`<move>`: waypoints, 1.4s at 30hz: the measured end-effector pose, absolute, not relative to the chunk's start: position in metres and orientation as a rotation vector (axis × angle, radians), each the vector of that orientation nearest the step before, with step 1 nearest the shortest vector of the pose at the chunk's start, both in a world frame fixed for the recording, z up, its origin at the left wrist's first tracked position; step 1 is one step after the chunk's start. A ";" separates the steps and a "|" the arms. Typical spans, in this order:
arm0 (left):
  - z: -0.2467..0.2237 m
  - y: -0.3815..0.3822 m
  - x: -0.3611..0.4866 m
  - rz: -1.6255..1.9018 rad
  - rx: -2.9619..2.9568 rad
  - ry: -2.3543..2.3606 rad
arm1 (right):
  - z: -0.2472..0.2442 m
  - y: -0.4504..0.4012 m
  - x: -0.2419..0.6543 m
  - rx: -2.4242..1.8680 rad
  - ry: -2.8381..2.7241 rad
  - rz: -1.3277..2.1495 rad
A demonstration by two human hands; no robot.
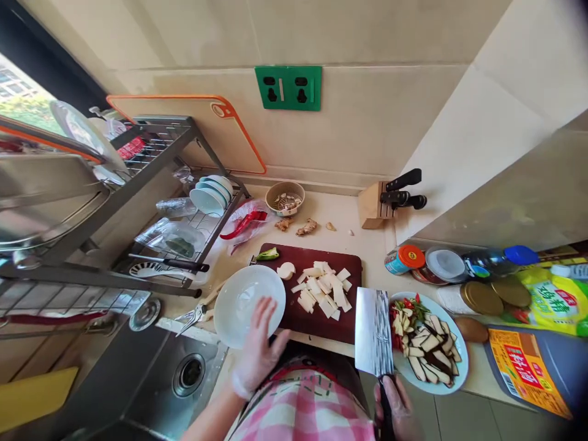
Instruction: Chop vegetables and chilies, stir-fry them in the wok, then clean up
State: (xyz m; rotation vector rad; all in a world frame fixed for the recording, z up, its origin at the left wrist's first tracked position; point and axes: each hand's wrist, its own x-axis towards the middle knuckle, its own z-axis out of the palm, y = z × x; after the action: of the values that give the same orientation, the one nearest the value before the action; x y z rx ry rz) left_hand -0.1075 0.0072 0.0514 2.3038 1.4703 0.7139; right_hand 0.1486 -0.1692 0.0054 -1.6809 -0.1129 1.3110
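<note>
My left hand (263,349), in a clear glove, is over the near right side of a white bowl (234,300). Its fingers are stretched out and the thumb stands apart; whether it touches the bowl I cannot tell. My right hand (399,401), also gloved, is closed round the black handle of a cleaver (371,331). The broad blade points away from me, between the cutting board and a plate. On the dark red cutting board (294,321) lie pale sliced pieces (324,288), a round white chunk (285,271) and a green pepper piece (267,254).
At right, a plate (452,383) holds mushroom slices and chopped red and green bits, with jars and bottles beyond. A knife block (370,205), ginger (307,228) and a small basket (285,199) stand behind the board. A dish rack (169,159) and sink (156,380) are left.
</note>
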 end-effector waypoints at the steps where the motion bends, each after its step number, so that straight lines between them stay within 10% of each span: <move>1: 0.050 0.011 -0.087 0.634 2.361 1.379 | 0.003 -0.169 0.147 -1.670 -0.107 1.310; 13: 0.012 0.034 0.005 0.349 2.611 1.405 | -0.021 -0.155 0.146 -1.575 -0.326 1.468; 42: 0.011 0.013 0.042 1.168 2.534 1.295 | 0.000 -0.127 0.189 -1.648 -0.916 1.689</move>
State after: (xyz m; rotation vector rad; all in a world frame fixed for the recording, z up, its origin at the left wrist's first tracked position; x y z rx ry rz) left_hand 0.0418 0.0133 0.0112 2.5341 1.2952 1.1681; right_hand 0.1894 -0.1265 0.0003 -1.6483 -0.9158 1.6894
